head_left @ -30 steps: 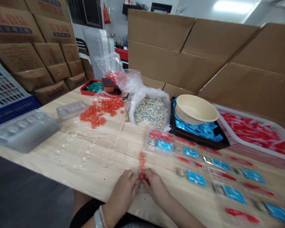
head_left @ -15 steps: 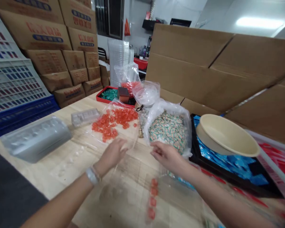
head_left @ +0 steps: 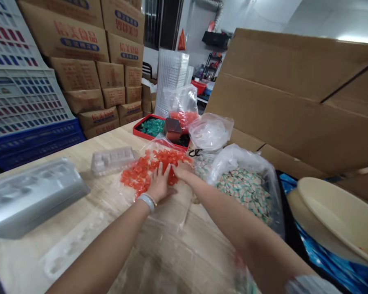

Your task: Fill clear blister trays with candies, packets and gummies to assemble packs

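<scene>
My left hand (head_left: 159, 183) rests with its fingers spread on a loose pile of orange-red wrapped candies (head_left: 141, 173). The pile lies on a clear plastic sheet. My right hand (head_left: 182, 171) reaches in from the right, its fingertips touching the candies at the pile's right side. Whether either hand has picked up a candy is hidden by the fingers. A clear bag of green-and-cream wrapped sweets (head_left: 245, 188) stands just right of my right hand.
Clear plastic trays (head_left: 33, 196) lie on the wooden table (head_left: 79, 159) at left. Behind the pile stand a red tray of green sweets (head_left: 150, 126) and a bagged orange batch (head_left: 182, 108). A beige bowl (head_left: 334, 216) sits at right, with stacked cartons (head_left: 76, 41) behind.
Both hands have left the candy row near the table's front and moved forward onto the orange-red pile. My view has swung up and to the right.
</scene>
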{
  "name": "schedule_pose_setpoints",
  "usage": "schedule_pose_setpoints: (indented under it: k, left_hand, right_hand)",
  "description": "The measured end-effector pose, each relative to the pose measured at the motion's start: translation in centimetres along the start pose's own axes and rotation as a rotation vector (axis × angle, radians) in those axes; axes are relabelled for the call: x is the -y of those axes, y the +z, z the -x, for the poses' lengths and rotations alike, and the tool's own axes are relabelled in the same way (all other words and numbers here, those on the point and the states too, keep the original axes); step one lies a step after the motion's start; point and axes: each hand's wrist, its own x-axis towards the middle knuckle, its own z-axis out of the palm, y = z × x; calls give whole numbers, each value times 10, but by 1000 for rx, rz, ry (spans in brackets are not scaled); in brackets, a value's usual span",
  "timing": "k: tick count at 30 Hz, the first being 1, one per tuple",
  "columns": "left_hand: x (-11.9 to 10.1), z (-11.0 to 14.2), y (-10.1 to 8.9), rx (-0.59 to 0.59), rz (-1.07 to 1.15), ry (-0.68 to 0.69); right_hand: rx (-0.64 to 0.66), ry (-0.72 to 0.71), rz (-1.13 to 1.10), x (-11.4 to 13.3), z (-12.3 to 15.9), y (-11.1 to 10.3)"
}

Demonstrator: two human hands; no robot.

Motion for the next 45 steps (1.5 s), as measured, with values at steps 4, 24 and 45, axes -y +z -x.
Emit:
schedule_pose_setpoints:
  k: [4,24,45]
  left_hand:
    - [-7,14,-13,-50,-72,62]
    - [-35,70,-47,50,1229,-212]
    - [-74,192,-60,22,1302,-133]
  right_hand:
    - [38,-60,-258,-3,25,17]
    - [290,-285,-1100,-21,115,-7]
    - [-204,-388,-552,-13,259,10]
